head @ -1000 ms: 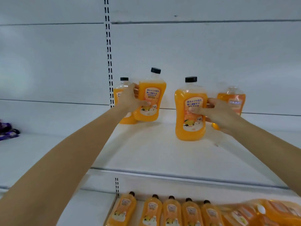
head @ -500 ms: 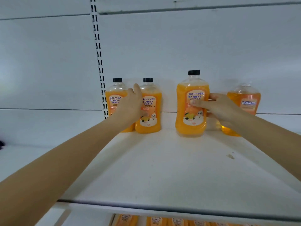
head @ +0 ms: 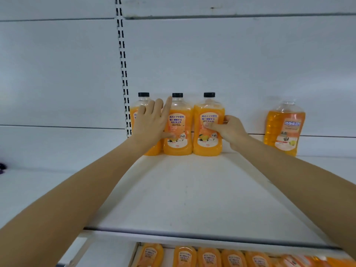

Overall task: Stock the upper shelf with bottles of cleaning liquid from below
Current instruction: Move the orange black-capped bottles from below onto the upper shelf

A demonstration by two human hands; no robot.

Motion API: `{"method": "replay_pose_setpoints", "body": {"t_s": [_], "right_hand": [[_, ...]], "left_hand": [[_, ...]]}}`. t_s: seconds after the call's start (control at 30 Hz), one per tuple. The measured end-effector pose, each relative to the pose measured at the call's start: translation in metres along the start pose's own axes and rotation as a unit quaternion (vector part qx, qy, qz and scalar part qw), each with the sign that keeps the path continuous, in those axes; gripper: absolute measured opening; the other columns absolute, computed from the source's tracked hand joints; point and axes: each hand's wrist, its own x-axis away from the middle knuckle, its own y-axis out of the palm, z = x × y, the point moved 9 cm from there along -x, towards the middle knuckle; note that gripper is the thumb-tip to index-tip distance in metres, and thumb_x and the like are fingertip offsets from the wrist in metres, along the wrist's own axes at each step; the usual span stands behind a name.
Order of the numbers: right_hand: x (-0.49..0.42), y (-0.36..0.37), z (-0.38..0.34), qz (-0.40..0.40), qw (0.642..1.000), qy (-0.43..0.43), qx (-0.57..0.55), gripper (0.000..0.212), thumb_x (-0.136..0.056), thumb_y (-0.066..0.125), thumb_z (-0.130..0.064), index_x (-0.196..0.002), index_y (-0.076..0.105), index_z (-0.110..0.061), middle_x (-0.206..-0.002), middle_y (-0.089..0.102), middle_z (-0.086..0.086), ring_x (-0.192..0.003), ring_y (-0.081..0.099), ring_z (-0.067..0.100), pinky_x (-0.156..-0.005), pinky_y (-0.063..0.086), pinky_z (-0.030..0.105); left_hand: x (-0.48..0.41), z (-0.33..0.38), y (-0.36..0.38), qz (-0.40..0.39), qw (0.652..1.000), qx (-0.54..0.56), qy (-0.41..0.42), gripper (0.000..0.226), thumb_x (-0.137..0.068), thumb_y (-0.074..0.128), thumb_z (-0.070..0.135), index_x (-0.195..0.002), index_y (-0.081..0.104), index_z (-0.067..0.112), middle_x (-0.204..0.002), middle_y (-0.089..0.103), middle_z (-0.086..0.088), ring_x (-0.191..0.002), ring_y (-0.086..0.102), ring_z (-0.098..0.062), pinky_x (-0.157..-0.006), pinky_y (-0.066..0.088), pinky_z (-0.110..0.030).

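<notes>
Three orange bottles with black caps stand in a row at the back of the upper shelf (head: 192, 199). My left hand (head: 152, 122) lies with straight fingers across the leftmost bottle (head: 143, 105) and touches the middle bottle (head: 178, 130) with its thumb. My right hand (head: 227, 130) grips the third bottle (head: 209, 114) from its right side, thumb on the label. A darker orange bottle (head: 284, 130) with a clear cap stands alone further right.
Several orange bottles (head: 208, 257) lie in a row on the lower shelf below the front edge. A slotted upright (head: 123, 74) runs up the white back wall. A small purple object (head: 2, 168) sits at the far left.
My right hand slid its bottle left and back until it stands beside the middle bottle. My left hand's fingers straightened and spread over the two left bottles. The view tilted slightly upward.
</notes>
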Motion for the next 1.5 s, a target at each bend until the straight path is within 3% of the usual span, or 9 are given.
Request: {"method": "replay_pose_setpoints", "body": {"t_s": [0.13, 0.3, 0.4, 0.5, 0.73, 0.93, 1.23, 1.37, 1.5], "right_hand": [[0.002, 0.001, -0.001, 0.007, 0.998, -0.005, 0.067, 0.065, -0.074, 0.074, -0.037, -0.125, 0.045, -0.008, -0.126, 0.057, 0.009, -0.111, 0.058, 0.026, -0.093, 0.049, 0.039], [0.004, -0.007, -0.009, -0.022, 0.988, -0.027, 0.153, 0.089, -0.076, 0.073, -0.036, -0.14, 0.019, -0.005, -0.135, 0.045, 0.013, -0.122, 0.047, 0.028, -0.087, 0.04, 0.031], [0.016, -0.019, -0.016, -0.014, 0.968, -0.081, 0.236, 0.095, -0.077, 0.07, -0.041, -0.145, 0.013, -0.006, -0.144, 0.032, 0.017, -0.128, 0.04, 0.03, -0.094, 0.036, 0.033], [0.047, -0.024, -0.033, -0.041, 0.929, -0.201, 0.309, 0.077, -0.083, 0.064, -0.039, -0.143, 0.026, -0.012, -0.139, 0.036, 0.014, -0.124, 0.044, 0.026, -0.099, 0.035, 0.034], [0.149, -0.037, -0.045, -0.14, 0.854, -0.32, 0.386, 0.043, -0.089, 0.051, -0.041, -0.13, 0.05, -0.026, -0.123, 0.054, -0.005, -0.11, 0.05, 0.008, -0.088, 0.033, 0.021], [0.233, -0.051, -0.039, -0.122, 0.856, -0.337, 0.374, 0.042, -0.089, 0.049, -0.045, -0.125, 0.055, -0.023, -0.117, 0.055, -0.009, -0.107, 0.046, 0.002, -0.09, 0.03, 0.017], [0.365, -0.049, 0.051, -0.096, 0.873, -0.284, 0.386, 0.048, -0.087, 0.042, -0.041, -0.118, 0.061, -0.01, -0.121, 0.06, 0.011, -0.112, 0.048, 0.017, -0.094, 0.023, 0.012], [0.423, -0.049, 0.13, -0.117, 0.907, -0.177, 0.365, 0.04, -0.087, 0.05, -0.035, -0.116, 0.063, -0.011, -0.115, 0.064, 0.009, -0.102, 0.061, 0.026, -0.083, 0.044, 0.028], [0.461, -0.054, 0.203, -0.121, 0.933, -0.075, 0.332, 0.028, -0.089, 0.06, -0.021, -0.114, 0.063, -0.011, -0.105, 0.066, 0.007, -0.094, 0.064, 0.021, -0.073, 0.042, 0.023]], "left_hand": [[0.02, 0.003, -0.005, 0.033, 0.997, 0.019, 0.06, 0.079, -0.062, 0.062, 0.068, -0.116, 0.058, 0.011, -0.097, 0.063, -0.009, -0.075, 0.06, -0.025, -0.061, 0.046, -0.03], [0.038, -0.014, -0.011, -0.018, 0.994, 0.094, 0.054, 0.032, -0.07, 0.073, 0.025, -0.092, 0.065, 0.004, -0.089, 0.064, -0.016, -0.077, 0.062, -0.034, -0.061, 0.05, -0.037], [0.046, -0.031, -0.02, -0.043, 0.986, 0.158, -0.012, 0.033, -0.086, 0.062, 0.025, -0.114, 0.062, 0.008, -0.114, 0.06, -0.014, -0.106, 0.054, -0.035, -0.081, 0.045, -0.043], [0.056, -0.04, -0.037, -0.044, 0.976, 0.204, -0.06, 0.036, -0.092, 0.052, 0.032, -0.123, 0.057, 0.015, -0.126, 0.056, -0.006, -0.117, 0.048, -0.028, -0.088, 0.041, -0.039], [0.084, -0.048, -0.061, -0.046, 0.944, 0.309, -0.104, 0.033, -0.092, 0.052, 0.034, -0.12, 0.058, 0.018, -0.119, 0.06, -0.002, -0.111, 0.052, -0.022, -0.087, 0.042, -0.036], [0.133, -0.026, -0.109, 0.003, 0.915, 0.396, -0.073, 0.032, -0.093, 0.052, 0.027, -0.123, 0.058, 0.019, -0.121, 0.056, -0.002, -0.104, 0.056, -0.018, -0.088, 0.044, -0.036], [0.28, 0.026, -0.152, 0.016, 0.874, 0.478, -0.084, 0.027, -0.09, 0.052, 0.018, -0.111, 0.062, 0.005, -0.109, 0.064, -0.012, -0.102, 0.058, -0.023, -0.086, 0.036, -0.019], [0.369, 0.056, -0.114, -0.103, 0.85, 0.5, -0.13, 0.029, -0.088, 0.051, 0.023, -0.108, 0.064, 0.007, -0.104, 0.066, -0.008, -0.094, 0.061, -0.02, -0.082, 0.042, -0.026], [0.45, 0.092, -0.066, -0.237, 0.823, 0.492, -0.156, 0.019, -0.09, 0.056, 0.014, -0.107, 0.063, 0.01, -0.1, 0.067, -0.006, -0.091, 0.063, -0.023, -0.082, 0.05, -0.035]]}}
